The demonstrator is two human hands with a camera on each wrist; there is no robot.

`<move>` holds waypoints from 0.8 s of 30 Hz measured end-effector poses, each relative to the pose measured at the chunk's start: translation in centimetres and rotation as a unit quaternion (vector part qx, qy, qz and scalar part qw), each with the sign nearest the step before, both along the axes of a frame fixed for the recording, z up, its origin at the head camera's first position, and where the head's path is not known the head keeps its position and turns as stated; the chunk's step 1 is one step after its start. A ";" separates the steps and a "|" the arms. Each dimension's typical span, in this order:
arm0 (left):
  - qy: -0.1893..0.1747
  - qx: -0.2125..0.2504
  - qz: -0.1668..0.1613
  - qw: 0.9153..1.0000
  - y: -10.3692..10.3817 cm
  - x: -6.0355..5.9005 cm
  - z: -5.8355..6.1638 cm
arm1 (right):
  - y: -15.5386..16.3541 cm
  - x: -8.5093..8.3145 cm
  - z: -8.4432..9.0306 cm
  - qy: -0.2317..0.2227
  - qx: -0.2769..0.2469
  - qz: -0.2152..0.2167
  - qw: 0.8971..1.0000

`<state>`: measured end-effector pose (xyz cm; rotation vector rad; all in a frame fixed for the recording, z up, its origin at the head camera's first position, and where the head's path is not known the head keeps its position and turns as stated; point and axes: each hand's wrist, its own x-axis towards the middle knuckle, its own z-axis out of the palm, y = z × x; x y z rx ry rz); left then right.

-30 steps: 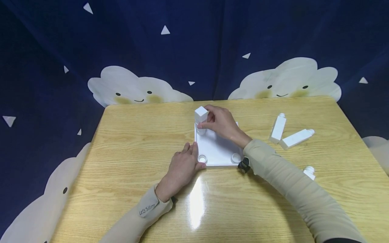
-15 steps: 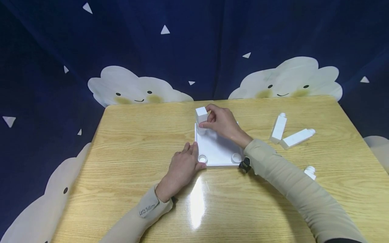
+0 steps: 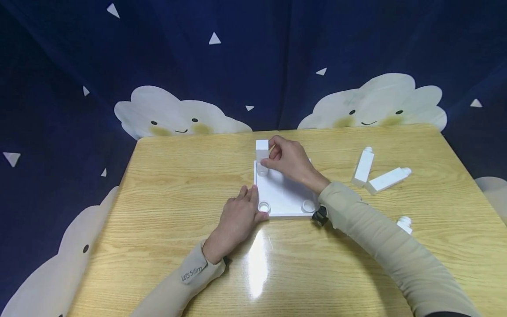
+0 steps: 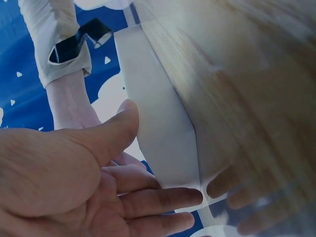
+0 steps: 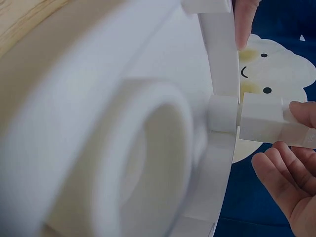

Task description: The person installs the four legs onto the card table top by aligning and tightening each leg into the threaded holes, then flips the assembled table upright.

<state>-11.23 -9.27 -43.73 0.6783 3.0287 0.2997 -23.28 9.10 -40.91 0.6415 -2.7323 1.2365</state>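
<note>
Near the middle of the table lies a white square board (image 3: pixel 283 191) with raised round sockets at its corners. At its far left corner a white square-sided table leg (image 3: pixel 262 151) stands upright on a socket. My right hand (image 3: pixel 291 160) pinches this leg between thumb and fingers. In the right wrist view, the leg (image 5: pixel 261 117) meets the socket (image 5: pixel 223 113), with a narrow gap line between them. My left hand (image 3: pixel 238 215) rests against the board's near left corner. Its straight fingers touch the left edge and its thumb (image 4: pixel 127 116) touches the front edge.
Two white table legs with threaded ends, one upright in line (image 3: pixel 363 167) and one slanted (image 3: pixel 389 180), lie on the wooden table to the right. Another threaded piece (image 3: pixel 404 224) shows partly behind my right sleeve. A dark blue cloud-print curtain (image 3: pixel 269 66) hangs behind.
The leg in my right hand has turned about its upright axis, from a corner facing me to a flat face. My right thumb has shifted slightly right. My left hand stays still.
</note>
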 end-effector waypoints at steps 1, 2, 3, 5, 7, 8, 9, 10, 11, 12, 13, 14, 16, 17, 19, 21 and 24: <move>0.000 -0.001 0.000 1.000 0.0 0.0 0.0 | 0.0 0.0 0.0 0.000 0.000 -0.002 1.000; -0.001 -0.001 0.001 1.000 0.0 0.0 0.0 | 0.0 0.0 0.0 0.000 -0.001 -0.004 1.000; -0.003 -0.002 0.001 1.000 0.0 0.0 0.0 | 0.0 0.0 0.0 -0.001 -0.003 -0.006 1.000; -0.007 -0.003 0.003 1.000 0.0 0.0 0.0 | 0.0 -0.1 0.0 -0.002 -0.004 -0.009 1.000; -0.011 -0.005 0.004 1.000 -0.1 0.0 0.1 | -0.1 -0.1 0.0 -0.001 -0.006 -0.011 1.000; -0.012 -0.006 0.005 1.000 -0.1 -0.1 0.1 | -0.1 -0.1 0.0 -0.001 -0.008 -0.012 1.000; -0.013 -0.006 0.005 1.000 -0.1 0.0 0.1 | -0.1 -0.2 0.0 -0.002 -0.008 -0.013 1.000; -0.013 -0.006 0.005 1.000 -0.1 0.0 0.1 | -0.2 -0.1 0.0 -0.003 -0.007 -0.015 1.000; -0.013 -0.006 0.006 1.000 -0.1 0.0 0.1 | -0.2 -0.1 -0.1 -0.004 -0.007 -0.017 1.000; -0.014 -0.006 0.006 1.000 -0.1 0.0 0.1 | -0.2 -0.1 -0.1 -0.004 -0.008 -0.018 1.000; -0.014 -0.005 0.006 1.000 -0.1 0.0 0.1 | -0.2 -0.1 -0.1 -0.004 -0.008 -0.020 1.000; -0.013 -0.005 0.006 1.000 -0.1 0.0 0.1 | -0.2 -0.1 -0.1 -0.005 -0.006 -0.021 1.000; -0.012 -0.005 0.006 1.000 0.0 -0.1 0.1 | -0.2 -0.1 -0.1 -0.002 -0.005 -0.023 1.000; -0.011 -0.005 0.006 1.000 0.0 0.0 0.1 | -0.2 -0.2 -0.1 0.000 -0.005 -0.023 1.000; -0.008 -0.006 0.005 1.000 0.0 0.0 0.2 | -0.3 -0.1 -0.1 0.002 -0.006 -0.020 1.000; -0.006 -0.006 0.004 1.000 0.0 0.0 0.1 | -0.4 -0.1 -0.1 0.004 -0.008 -0.014 1.000; -0.005 -0.005 0.003 1.000 0.0 0.0 0.0 | -0.5 -0.1 -0.1 0.011 0.003 -0.002 1.000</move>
